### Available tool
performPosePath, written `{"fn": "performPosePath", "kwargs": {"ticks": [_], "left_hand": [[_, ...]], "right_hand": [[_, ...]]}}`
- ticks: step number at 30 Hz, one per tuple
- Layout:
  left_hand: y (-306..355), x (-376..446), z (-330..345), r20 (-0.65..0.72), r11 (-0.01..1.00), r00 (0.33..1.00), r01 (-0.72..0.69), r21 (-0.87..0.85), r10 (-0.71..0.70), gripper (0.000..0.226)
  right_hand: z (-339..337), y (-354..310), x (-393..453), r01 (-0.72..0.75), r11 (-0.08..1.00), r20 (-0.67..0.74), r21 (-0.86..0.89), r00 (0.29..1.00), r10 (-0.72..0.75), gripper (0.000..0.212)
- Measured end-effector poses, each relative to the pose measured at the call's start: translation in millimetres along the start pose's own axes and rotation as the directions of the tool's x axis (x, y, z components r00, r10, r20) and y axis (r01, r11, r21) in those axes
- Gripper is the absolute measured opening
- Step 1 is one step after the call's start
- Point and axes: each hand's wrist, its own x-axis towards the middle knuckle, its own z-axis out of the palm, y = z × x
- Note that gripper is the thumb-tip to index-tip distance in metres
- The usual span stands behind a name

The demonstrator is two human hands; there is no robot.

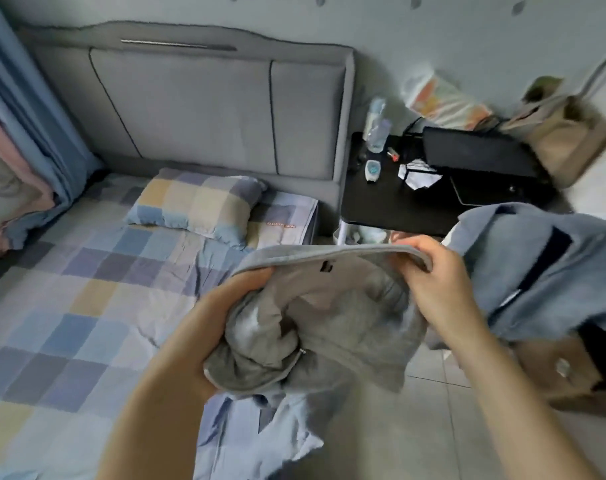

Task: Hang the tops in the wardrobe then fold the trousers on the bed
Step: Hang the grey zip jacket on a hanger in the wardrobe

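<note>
Grey garment (329,317), blue top (537,271), blue-yellow-lilac checked bed (69,299), black side table (381,202)

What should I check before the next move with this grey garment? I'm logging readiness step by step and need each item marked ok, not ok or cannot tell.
1. Left hand grips the grey garment: ok.
2. Right hand pinches its banded edge: ok.
3. Garment spread flat: not ok, bunched.
4. Top or trousers: cannot tell.
5. Open space on the bed: ok.
6. Wardrobe and hanger in view: not ok.
</note>
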Motion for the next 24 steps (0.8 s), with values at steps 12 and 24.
{"fn": "performPosePath", "kwargs": {"ticks": [12,24], "left_hand": [[-20.6,30.1,203.5,-0.048,0.600,0.713,-0.550,0.581,0.700,0.028],[-121.7,125.2,298.6,0.138,0.386,0.985,-0.167,0.907,0.101,0.037]], "right_hand": [[-208.0,49.4,-18.4,-0.040,0.997,-0.256,-0.060,0.967,0.024,0.026],[-325.6,131.7,-0.7,-0.359,0.924,-0.193,-0.132,0.923,0.332,0.018]]}}
